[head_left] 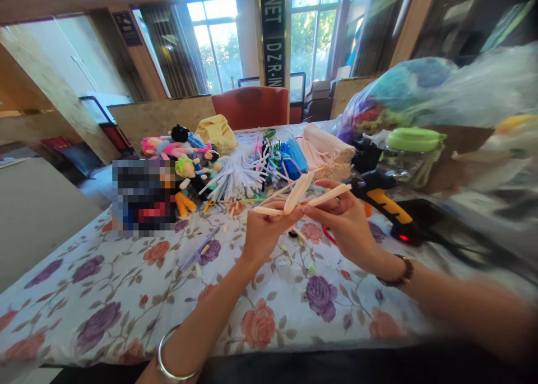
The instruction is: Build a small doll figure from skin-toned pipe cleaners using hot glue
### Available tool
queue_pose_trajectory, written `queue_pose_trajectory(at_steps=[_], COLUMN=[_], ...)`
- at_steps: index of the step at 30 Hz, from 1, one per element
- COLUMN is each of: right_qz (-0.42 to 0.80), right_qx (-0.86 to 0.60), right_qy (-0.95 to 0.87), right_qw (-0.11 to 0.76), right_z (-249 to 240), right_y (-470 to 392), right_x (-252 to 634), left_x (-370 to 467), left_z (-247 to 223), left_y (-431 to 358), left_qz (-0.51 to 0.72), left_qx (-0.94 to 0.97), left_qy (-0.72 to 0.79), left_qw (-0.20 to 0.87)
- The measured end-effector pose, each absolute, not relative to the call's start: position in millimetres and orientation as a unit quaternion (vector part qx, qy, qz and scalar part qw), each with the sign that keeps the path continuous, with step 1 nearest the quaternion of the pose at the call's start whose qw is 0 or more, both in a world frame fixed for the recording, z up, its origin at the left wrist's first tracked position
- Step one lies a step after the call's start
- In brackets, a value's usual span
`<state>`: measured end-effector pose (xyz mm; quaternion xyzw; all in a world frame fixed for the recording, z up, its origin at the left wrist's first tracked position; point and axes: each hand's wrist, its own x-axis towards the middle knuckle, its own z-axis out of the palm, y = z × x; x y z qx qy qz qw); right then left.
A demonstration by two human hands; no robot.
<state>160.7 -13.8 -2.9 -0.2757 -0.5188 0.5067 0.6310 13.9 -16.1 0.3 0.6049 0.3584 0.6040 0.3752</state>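
Both hands, left [269, 227] and right [342, 218], pinch my cream fuzzy sticks [297, 194] above the flowered tablecloth [168, 283]; a red chair [252, 106] stands beyond.

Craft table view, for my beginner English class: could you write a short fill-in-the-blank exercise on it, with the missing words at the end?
The pale strips are held by the right hand and the ____ hand. The lid of the clear jar is ____. The small light on the glue gun glows ____.

Missing words: left; green; red
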Motion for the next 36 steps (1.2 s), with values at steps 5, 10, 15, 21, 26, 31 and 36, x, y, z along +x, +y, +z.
queue_pose_trajectory(at_steps=[5, 10, 15, 21, 26, 31, 36], right_qz=[0.492, 0.491, 0.500, 0.501, 0.508, 0.514, 0.476], right_qx=[-0.289, -0.306, -0.316, -0.332, -0.320, -0.336, -0.368], right_qy=[-0.517, -0.504, -0.481, -0.489, -0.521, -0.556, -0.580], right_qw=[0.639, 0.642, 0.647, 0.632, 0.607, 0.561, 0.550], right_z=[1, 3, 9, 13, 11, 15, 17], right_y=[-13, -11, -10, -10, -10, -12, -11], right_x=[162, 163, 165, 169, 170, 171, 173], left_x=[13, 14, 15, 15, 15, 17, 18], left_z=[1, -1, -4, -3, -4, -2, -3], left_y=[-16, -14, -12, -13, -12, -13, -12], left_qz=[0.582, 0.552, 0.533, 0.525, 0.537, 0.541, 0.557], left_qx=[0.610, 0.600, 0.568, 0.536, 0.521, 0.527, 0.517], left_qy=[0.382, 0.375, 0.344, 0.335, 0.331, 0.338, 0.331], left_qw=[0.378, 0.441, 0.524, 0.570, 0.574, 0.561, 0.559])
